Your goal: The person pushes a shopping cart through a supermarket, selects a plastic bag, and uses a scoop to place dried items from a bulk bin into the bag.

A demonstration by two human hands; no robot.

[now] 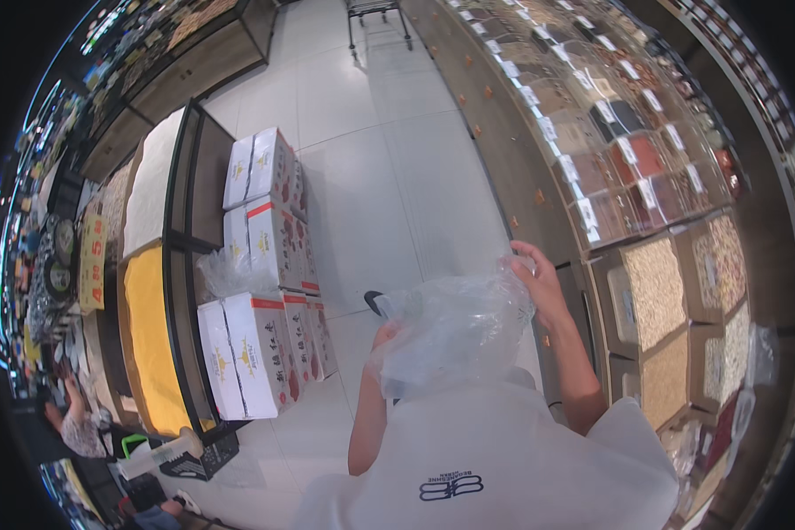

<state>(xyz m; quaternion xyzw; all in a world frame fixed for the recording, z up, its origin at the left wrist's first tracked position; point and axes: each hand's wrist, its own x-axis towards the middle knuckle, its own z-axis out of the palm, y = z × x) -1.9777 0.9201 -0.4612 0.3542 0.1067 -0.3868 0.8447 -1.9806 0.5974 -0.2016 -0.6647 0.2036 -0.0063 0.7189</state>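
In front of my chest hangs a clear plastic bag, crumpled and spread between both hands. My right hand pinches its upper right edge between thumb and fingers. At the bag's left side my left hand grips the film, with some fingers hidden behind the plastic. No contents show inside the bag. Directly to the right of my right arm are open bins of pale grain or flakes.
Stacked white cartons stand at left, with loose clear plastic on them. Behind them is a shelf with yellow and white goods. Lidded bulk bins line the right. A cart stands ahead; another person is far left.
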